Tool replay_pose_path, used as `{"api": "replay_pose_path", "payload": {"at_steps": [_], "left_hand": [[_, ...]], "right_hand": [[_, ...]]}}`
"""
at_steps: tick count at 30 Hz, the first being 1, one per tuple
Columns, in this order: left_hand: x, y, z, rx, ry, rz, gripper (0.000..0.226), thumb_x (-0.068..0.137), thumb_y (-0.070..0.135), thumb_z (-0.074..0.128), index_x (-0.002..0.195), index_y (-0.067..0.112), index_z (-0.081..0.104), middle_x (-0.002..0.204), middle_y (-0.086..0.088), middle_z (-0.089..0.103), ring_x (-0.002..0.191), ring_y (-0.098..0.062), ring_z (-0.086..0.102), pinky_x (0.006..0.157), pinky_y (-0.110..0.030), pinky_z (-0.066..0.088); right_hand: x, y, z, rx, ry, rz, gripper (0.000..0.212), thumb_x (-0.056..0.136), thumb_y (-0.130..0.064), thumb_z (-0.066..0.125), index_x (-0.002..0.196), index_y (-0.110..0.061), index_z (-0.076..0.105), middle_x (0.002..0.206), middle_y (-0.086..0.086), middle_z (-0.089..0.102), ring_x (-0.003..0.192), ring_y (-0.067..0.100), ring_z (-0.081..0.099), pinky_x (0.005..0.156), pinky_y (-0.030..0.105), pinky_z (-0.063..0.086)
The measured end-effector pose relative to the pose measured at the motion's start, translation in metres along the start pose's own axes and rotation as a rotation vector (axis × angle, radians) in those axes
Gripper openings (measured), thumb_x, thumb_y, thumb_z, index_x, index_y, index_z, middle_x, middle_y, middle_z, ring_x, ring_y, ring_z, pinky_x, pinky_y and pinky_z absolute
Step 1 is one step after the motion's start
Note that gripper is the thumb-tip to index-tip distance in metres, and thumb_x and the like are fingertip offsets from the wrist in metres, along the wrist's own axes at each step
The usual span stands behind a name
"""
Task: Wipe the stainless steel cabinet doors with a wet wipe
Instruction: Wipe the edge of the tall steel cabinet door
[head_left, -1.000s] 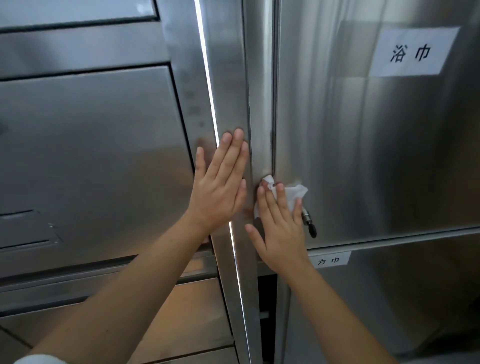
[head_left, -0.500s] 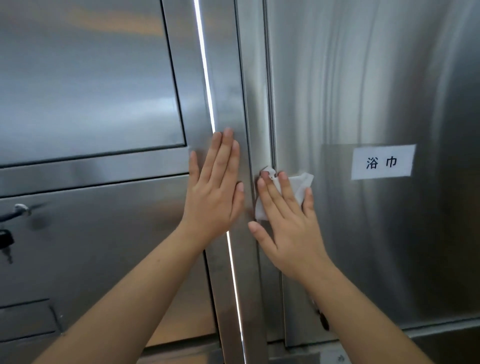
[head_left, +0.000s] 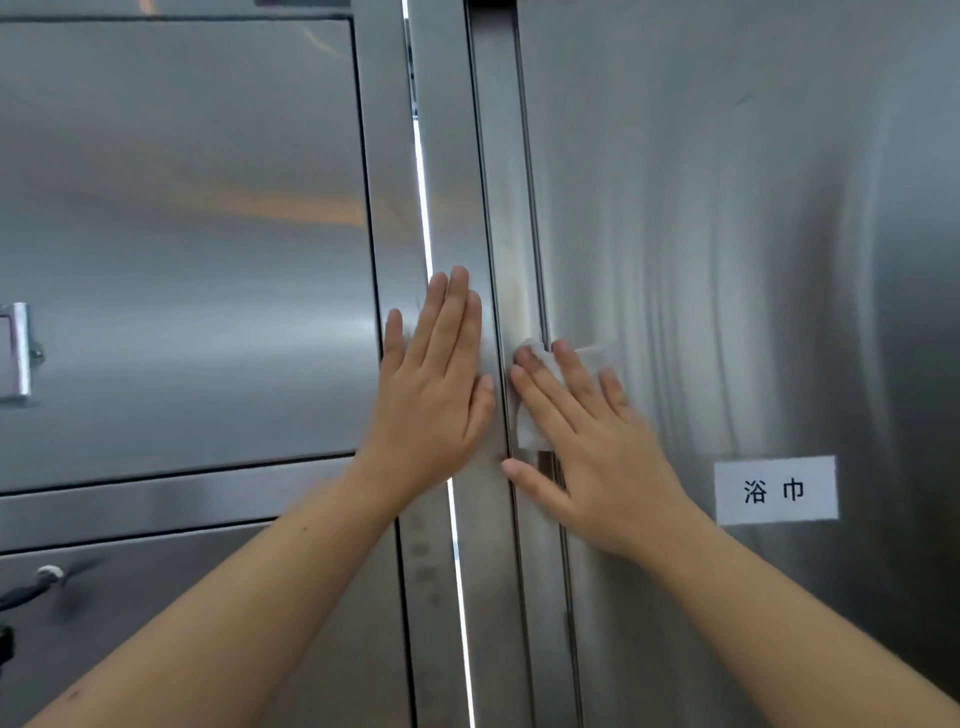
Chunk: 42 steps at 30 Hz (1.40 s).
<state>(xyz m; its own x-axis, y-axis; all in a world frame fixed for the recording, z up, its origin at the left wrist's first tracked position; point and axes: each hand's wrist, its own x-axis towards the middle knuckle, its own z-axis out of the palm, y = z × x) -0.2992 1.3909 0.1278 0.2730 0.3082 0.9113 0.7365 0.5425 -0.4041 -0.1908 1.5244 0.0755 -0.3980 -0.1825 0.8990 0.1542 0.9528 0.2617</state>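
A: Right hand (head_left: 587, 457) flat, pressing crumpled white wet wipe (head_left: 531, 426) onto brushed stainless steel door (head_left: 727, 234), left edge. Left hand (head_left: 436, 410) flat on steel frame post (head_left: 454, 182).
B: Risk: wipe snags in door seam (head_left: 531, 208) (it's thin, bunched).

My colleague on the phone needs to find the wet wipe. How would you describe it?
Find the tall steel door on the right, bearing a white paper label. At its left edge the right hand lies flat, and the wet wipe is pressed under its fingers. It is crumpled and blank, unlike the flat, printed label.
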Motion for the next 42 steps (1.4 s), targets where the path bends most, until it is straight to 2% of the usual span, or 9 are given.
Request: {"api": "replay_pose_path", "payload": {"at_steps": [5,13,19,21,28,31,33,39,42], "left_hand": [[0.030,-0.008,-0.003,-0.023,-0.022,-0.023,0.064,0.090,0.028,0.032,0.144,-0.005,0.028,0.153,-0.020,0.023,0.142,-0.029,0.016,0.114,-0.043,0.001],[0.062,-0.023,-0.009,0.008,-0.042,0.015,0.066,0.090,0.034,0.032,0.144,-0.004,0.029,0.153,-0.018,0.024,0.142,-0.026,0.017,0.111,-0.043,0.004],[0.089,-0.033,-0.014,0.016,-0.142,-0.078,0.074,0.084,0.056,0.009,0.143,0.019,-0.016,0.155,0.001,-0.018,0.142,-0.010,-0.020,0.111,-0.033,-0.019],[0.096,-0.037,-0.014,0.033,-0.149,-0.088,0.076,0.080,0.060,0.005,0.140,0.022,-0.022,0.153,0.004,-0.025,0.139,-0.007,-0.027,0.109,-0.032,-0.022],[0.117,-0.050,-0.015,0.022,-0.116,-0.074,0.072,0.082,0.060,0.006,0.140,0.024,-0.019,0.150,0.009,-0.025,0.136,-0.001,-0.029,0.108,-0.028,-0.023],[0.124,-0.048,-0.013,-0.002,-0.103,-0.121,0.072,0.078,0.059,0.001,0.138,0.026,-0.022,0.149,0.011,-0.030,0.134,0.001,-0.032,0.107,-0.028,-0.025],[0.125,-0.044,-0.009,-0.020,-0.087,-0.152,0.073,0.077,0.058,0.001,0.138,0.026,-0.023,0.149,0.010,-0.029,0.134,0.000,-0.034,0.111,-0.031,-0.021],[0.125,-0.041,-0.001,-0.053,0.010,-0.148,0.076,0.080,0.051,0.018,0.144,0.018,-0.008,0.156,0.002,-0.011,0.140,-0.006,-0.021,0.114,-0.040,-0.008],[0.125,-0.041,0.001,-0.029,0.059,-0.120,0.078,0.081,0.046,0.027,0.147,0.011,0.005,0.158,-0.005,0.004,0.143,-0.012,-0.006,0.113,-0.047,0.005]], "right_hand": [[0.038,0.016,-0.012,-0.015,0.037,-0.032,0.077,0.093,-0.064,0.013,0.147,-0.013,0.030,0.155,0.002,0.023,0.144,0.020,0.013,0.113,0.046,0.016],[0.096,0.043,-0.035,-0.042,0.036,-0.121,0.084,0.088,-0.069,0.003,0.149,-0.015,0.024,0.156,-0.003,0.015,0.145,0.015,0.003,0.114,0.039,0.006],[0.130,0.055,-0.047,-0.039,0.042,-0.153,0.092,0.079,-0.075,-0.011,0.150,-0.022,0.009,0.155,-0.013,-0.003,0.144,0.009,-0.011,0.113,0.030,-0.007],[0.139,0.061,-0.050,-0.037,0.051,-0.166,0.091,0.078,-0.075,-0.012,0.150,-0.023,0.008,0.154,-0.015,-0.004,0.144,0.009,-0.011,0.113,0.030,-0.007],[0.167,0.076,-0.055,-0.105,0.135,-0.226,0.082,0.091,-0.065,0.000,0.145,-0.015,0.036,0.155,-0.005,0.018,0.144,0.022,0.012,0.110,0.041,0.011],[0.179,0.081,-0.059,-0.110,0.124,-0.235,0.086,0.086,-0.069,-0.005,0.148,-0.018,0.025,0.154,-0.011,0.004,0.144,0.017,-0.001,0.112,0.037,0.002],[0.187,0.083,-0.064,-0.119,0.125,-0.228,0.082,0.085,-0.067,0.003,0.149,-0.019,0.022,0.152,-0.014,-0.001,0.143,0.014,-0.007,0.111,0.035,-0.002],[0.216,0.082,-0.079,-0.182,0.085,-0.153,0.089,0.072,-0.057,-0.010,0.151,-0.022,0.010,0.157,-0.010,-0.008,0.135,0.004,-0.023,0.113,0.032,-0.008],[0.228,0.080,-0.082,-0.218,0.072,-0.114,0.094,0.066,-0.055,-0.014,0.152,-0.021,0.007,0.158,-0.007,-0.010,0.143,0.012,-0.017,0.114,0.034,-0.007]]}}
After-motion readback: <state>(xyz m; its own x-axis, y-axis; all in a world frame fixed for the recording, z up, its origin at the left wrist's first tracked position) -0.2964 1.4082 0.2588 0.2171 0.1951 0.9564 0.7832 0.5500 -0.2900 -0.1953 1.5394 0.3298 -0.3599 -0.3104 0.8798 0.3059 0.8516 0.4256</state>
